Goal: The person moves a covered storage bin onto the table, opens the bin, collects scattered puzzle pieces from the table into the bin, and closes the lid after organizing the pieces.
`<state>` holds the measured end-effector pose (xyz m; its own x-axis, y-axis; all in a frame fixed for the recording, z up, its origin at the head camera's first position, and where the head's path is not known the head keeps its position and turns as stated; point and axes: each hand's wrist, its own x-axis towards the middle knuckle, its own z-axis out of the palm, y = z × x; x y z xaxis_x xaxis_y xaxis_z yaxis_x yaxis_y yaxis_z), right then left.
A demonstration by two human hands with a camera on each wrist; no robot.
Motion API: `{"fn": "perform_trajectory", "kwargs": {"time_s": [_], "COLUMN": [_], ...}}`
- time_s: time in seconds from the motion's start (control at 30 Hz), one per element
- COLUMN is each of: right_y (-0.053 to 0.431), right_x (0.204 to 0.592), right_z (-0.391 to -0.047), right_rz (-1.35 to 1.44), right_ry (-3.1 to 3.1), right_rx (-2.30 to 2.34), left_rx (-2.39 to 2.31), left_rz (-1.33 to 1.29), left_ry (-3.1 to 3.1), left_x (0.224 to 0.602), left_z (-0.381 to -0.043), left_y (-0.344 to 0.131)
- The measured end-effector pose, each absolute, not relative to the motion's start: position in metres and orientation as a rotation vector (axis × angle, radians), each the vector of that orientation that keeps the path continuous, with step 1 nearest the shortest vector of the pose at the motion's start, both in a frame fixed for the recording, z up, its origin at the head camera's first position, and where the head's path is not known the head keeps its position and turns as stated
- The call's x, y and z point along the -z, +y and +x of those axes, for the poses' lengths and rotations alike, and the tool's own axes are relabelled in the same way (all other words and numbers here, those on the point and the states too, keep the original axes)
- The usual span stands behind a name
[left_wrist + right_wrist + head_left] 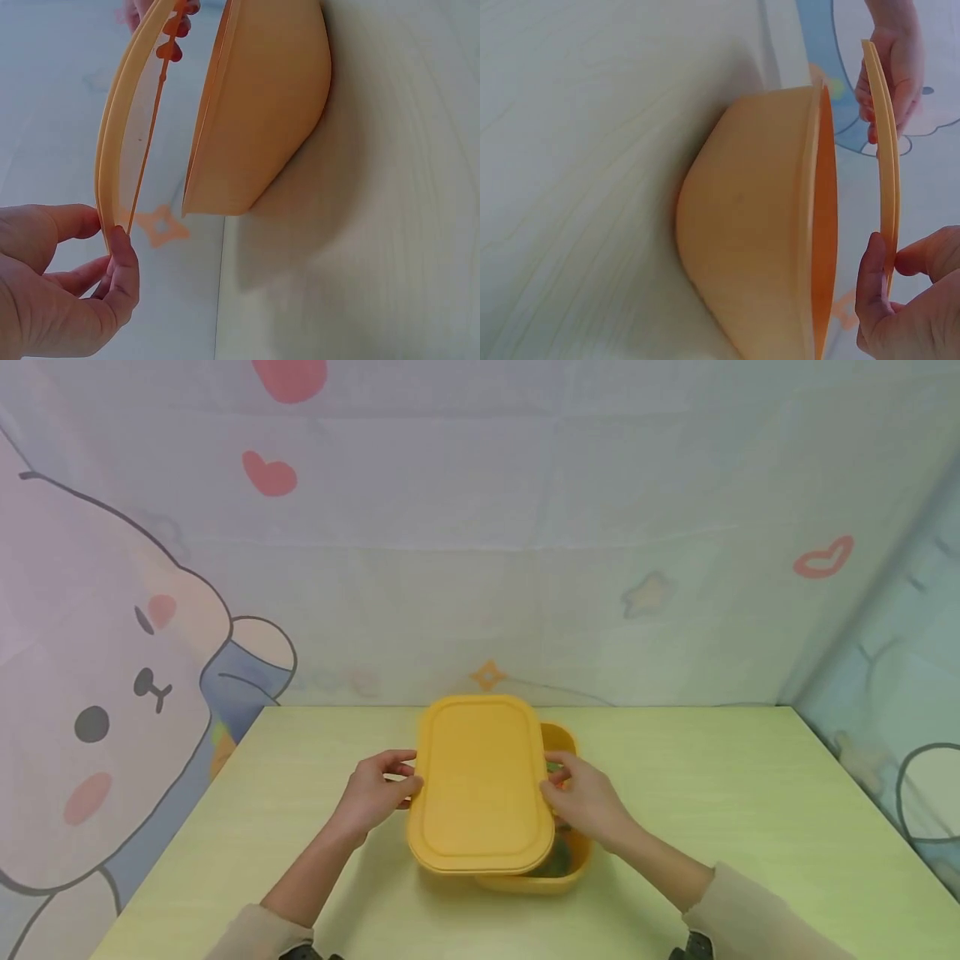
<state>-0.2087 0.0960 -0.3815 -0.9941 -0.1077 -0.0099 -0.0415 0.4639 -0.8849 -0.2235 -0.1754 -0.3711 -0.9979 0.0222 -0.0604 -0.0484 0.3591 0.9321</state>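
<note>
Both hands hold a yellow rectangular lid [482, 781] with rounded corners above a yellow container [534, 884]. My left hand [377, 789] pinches the lid's left long edge, thumb on top and fingers beneath. On the opposite edge, my right hand [585, 797] pinches it the same way. In both wrist views a gap shows between the lid [887, 150] and the container's rim [815, 187]. The lid sits left of the container, covering much of it in the head view. Green and red contents [557, 860] show along the uncovered right side; the rest is hidden.
The container stands on a pale wooden table [712, 777]. Behind the table hangs a light cloth backdrop [465, 527] printed with hearts, stars and a cartoon bear [127, 693]. Another printed cloth [900, 693] hangs along the right side.
</note>
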Motion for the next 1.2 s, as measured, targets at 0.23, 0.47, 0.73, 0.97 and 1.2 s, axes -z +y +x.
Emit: {"fn": "perform_trajectory", "kwargs": {"time_s": [0.23, 0.47, 0.73, 0.97, 1.2], "right_y": [0.111, 0.123, 0.135, 0.142, 0.143], "right_x": [0.382, 0.385, 0.39, 0.394, 0.398], "right_z": [-0.208, -0.21, -0.209, -0.206, -0.204], "right_rz": [-0.095, -0.087, -0.066, -0.067, -0.049], "right_ry": [2.698, 2.725, 2.697, 2.694, 2.669], "right_rx": [1.504, 1.474, 1.483, 1.48, 1.484], "left_rx": [-1.754, -1.759, -1.738, -1.701, -1.669], "left_rz": [-0.008, -0.012, 0.011, 0.048, 0.052], "left_ry": [2.525, 2.526, 2.501, 2.499, 2.513], "left_x": [0.377, 0.384, 0.392, 0.394, 0.397], "left_z": [-0.23, -0.238, -0.243, -0.242, -0.242], "left_y": [-0.158, -0.146, -0.135, -0.129, -0.128]}}
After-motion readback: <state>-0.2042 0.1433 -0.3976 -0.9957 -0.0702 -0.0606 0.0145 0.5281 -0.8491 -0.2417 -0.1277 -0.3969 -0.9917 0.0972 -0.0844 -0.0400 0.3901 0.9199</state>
